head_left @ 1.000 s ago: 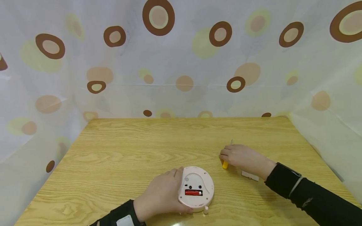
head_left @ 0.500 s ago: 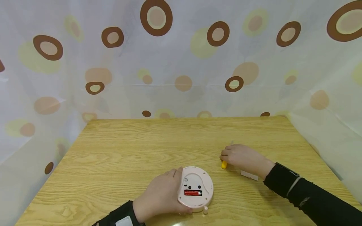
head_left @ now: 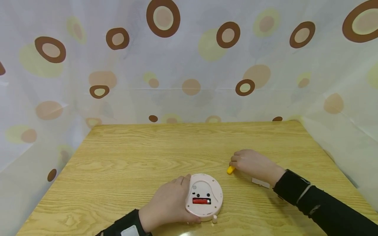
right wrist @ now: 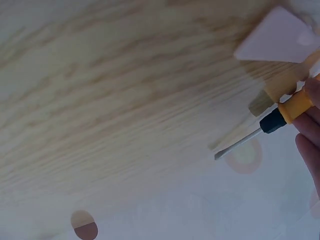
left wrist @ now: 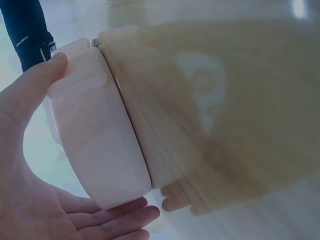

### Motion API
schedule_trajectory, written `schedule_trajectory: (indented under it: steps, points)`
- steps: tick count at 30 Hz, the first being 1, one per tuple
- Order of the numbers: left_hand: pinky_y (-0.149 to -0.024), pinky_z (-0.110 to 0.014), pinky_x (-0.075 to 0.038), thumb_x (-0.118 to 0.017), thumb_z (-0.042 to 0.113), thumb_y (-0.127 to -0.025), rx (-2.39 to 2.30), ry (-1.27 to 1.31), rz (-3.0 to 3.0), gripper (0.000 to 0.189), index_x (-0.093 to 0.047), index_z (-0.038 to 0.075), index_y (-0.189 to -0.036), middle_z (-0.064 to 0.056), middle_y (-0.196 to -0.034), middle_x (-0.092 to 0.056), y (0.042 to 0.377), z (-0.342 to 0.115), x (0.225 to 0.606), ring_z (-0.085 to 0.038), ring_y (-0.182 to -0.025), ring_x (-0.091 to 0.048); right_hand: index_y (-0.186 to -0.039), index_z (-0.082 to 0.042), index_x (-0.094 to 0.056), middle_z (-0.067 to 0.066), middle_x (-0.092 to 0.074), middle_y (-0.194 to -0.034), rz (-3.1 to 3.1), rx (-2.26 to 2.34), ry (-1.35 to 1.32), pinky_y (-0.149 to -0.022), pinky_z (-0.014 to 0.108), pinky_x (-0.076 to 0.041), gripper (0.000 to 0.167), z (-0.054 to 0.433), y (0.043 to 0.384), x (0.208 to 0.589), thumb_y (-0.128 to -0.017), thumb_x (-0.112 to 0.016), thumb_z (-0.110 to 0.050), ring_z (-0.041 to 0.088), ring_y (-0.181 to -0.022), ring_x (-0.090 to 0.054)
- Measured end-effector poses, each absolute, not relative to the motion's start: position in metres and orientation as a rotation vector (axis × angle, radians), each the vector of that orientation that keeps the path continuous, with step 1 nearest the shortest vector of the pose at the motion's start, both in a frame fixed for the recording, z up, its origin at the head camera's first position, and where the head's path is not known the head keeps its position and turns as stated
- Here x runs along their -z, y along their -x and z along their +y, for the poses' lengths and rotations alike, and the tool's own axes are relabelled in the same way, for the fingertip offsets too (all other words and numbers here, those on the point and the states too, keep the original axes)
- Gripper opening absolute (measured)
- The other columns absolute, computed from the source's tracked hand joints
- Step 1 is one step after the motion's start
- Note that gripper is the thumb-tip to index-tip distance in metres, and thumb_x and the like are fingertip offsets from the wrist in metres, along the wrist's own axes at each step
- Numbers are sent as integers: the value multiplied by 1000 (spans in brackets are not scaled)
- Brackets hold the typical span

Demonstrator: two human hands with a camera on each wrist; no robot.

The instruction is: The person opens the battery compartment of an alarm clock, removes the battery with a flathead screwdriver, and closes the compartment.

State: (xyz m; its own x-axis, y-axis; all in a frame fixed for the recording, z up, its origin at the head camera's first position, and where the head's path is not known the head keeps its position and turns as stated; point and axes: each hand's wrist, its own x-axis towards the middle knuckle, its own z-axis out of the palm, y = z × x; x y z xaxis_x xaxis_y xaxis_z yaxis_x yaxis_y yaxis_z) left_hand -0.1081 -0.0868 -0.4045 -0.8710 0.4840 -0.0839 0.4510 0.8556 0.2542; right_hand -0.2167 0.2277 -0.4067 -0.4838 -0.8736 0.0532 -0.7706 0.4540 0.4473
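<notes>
Gripping a yellow screwdriver (right wrist: 273,121), the right hand (head_left: 251,164) is right of centre; the left hand (head_left: 169,201) holds a round pink gadget (head_left: 203,189), bottom middle. Both seem light and hard, maybe slippery: grab handle (right wrist: 297,106) and sides (left wrist: 102,145).

A hand could pass over the wooden tabletop (head_left: 159,141) behind both hands, or between the round device (head_left: 203,210) and the yellow screwdriver (head_left: 230,170). The left hand (head_left: 169,200) blocks the device's left side; the right hand (head_left: 252,164) and pale cover (head_left: 260,183) obstruct farther right.
</notes>
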Motion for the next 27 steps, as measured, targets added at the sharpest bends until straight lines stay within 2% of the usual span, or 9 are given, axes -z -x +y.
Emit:
schedule_trajectory:
  steps: [4, 13, 21, 27]
  points:
    - [-97, -37, -60, -88, 78, -65, -343, -729, 2878, 129, -44, -2, -156, -13, -140, -66, 107, -87, 404, -21, -119, -67, -104, -14, -80, -1, -77, -98, -2418, 439, -1404, -85, 31, -61, 23, 227, 214, 405, -83, -89, -7, 16, -90, -70]
    - [-94, -37, -60, -88, 79, -64, -356, -743, 2894, 130, -45, -3, -156, -12, -137, -67, 106, -91, 403, -21, -115, -68, -108, -7, -81, 4, -78, -98, -2372, -104, -1322, -78, 33, -63, 31, 223, 213, 385, -79, -92, -7, 18, -88, -72]
    - [-95, -38, -61, -88, 78, -64, -376, -738, 2881, 130, -45, -3, -155, -13, -137, -67, 106, -91, 402, -21, -116, -68, -111, -7, -82, 6, -80, -104, -2501, -310, -1193, -76, 34, -62, 26, 223, 207, 378, -86, -87, -7, 21, -91, -75]
    - [-94, -37, -61, -88, 79, -63, -361, -747, 2900, 130, -46, -3, -154, -13, -136, -67, 105, -92, 403, -21, -115, -68, -112, -5, -81, 8, -81, -104, -2599, -452, -1055, -78, 40, -64, 22, 222, 202, 374, -91, -83, -9, 25, -92, -77]
